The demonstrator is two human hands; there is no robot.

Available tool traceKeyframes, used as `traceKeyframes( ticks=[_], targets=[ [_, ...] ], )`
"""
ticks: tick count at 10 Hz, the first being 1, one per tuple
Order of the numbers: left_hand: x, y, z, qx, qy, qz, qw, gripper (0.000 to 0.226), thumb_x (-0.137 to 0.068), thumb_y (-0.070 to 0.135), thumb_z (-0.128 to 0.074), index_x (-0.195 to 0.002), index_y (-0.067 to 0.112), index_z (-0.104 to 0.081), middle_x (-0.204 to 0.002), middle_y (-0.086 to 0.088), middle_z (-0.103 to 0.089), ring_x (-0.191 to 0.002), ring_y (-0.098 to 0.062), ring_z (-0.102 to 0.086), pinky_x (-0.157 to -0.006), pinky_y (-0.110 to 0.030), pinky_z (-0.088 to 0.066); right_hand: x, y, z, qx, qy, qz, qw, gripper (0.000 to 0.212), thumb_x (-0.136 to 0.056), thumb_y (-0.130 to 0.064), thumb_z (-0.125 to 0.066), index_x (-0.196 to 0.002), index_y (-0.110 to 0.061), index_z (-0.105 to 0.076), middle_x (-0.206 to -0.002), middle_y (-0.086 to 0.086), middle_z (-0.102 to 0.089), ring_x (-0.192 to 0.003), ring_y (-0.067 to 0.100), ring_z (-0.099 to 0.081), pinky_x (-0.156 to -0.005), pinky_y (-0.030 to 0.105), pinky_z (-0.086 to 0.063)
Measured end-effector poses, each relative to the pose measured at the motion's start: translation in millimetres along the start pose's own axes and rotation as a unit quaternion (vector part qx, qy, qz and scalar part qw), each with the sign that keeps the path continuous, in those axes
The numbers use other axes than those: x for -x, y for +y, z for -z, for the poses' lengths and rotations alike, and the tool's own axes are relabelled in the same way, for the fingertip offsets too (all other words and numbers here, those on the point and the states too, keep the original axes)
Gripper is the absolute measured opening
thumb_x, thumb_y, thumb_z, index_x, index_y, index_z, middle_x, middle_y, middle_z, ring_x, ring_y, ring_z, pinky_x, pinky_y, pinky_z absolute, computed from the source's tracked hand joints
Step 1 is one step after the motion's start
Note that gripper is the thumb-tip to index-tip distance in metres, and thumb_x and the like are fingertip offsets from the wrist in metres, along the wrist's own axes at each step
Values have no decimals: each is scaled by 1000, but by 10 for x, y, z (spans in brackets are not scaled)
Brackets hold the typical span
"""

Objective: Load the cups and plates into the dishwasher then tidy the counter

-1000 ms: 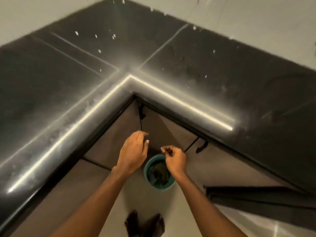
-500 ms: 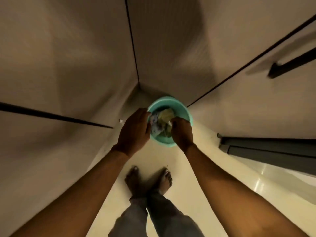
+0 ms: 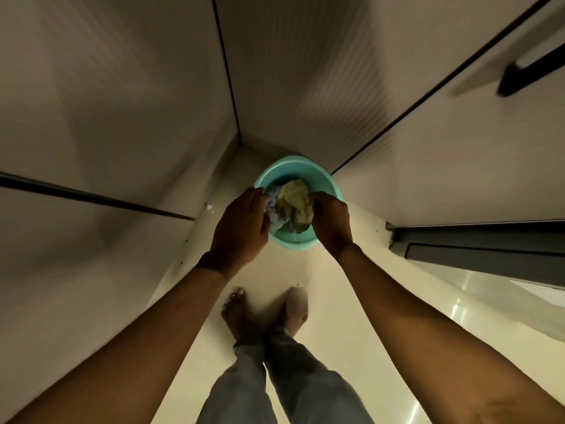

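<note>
Two hands reach down into a teal bin on the floor.

Left hand grips a bluish crumpled scrap at the left rim of the bin; right hand pinches a yellow-green wad inside it. The bin sits in the far corner where the cabinet doors meet. Bare feet stand near on the cream floor. A dark handle shows far right. No cups or plates are in view.

Worn on the head, aimed steeply down at the floor; close over both forearms, cabinet fronts filling the upper frame, feet at lower centre.
</note>
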State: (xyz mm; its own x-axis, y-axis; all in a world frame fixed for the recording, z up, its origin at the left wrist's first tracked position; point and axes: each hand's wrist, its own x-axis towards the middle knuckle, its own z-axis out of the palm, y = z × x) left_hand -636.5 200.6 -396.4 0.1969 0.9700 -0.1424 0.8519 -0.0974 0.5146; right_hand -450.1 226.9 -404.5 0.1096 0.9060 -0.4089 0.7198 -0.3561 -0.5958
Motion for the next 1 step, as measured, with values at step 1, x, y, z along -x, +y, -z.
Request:
traceKeyframes(
  ticks=[1],
  targets=[
    [40, 283, 370, 11, 4, 9, 1000, 39, -92, 25, -54, -128, 9, -52, -134, -12, -52, -121, -26, -52, -99, -31, -42, 206, -131, 272, -8, 34, 27, 999, 25, -97, -21, -47, -110, -19, -69, -111, 6, -70, -98, 26, -65, -78, 26, -47]
  ],
)
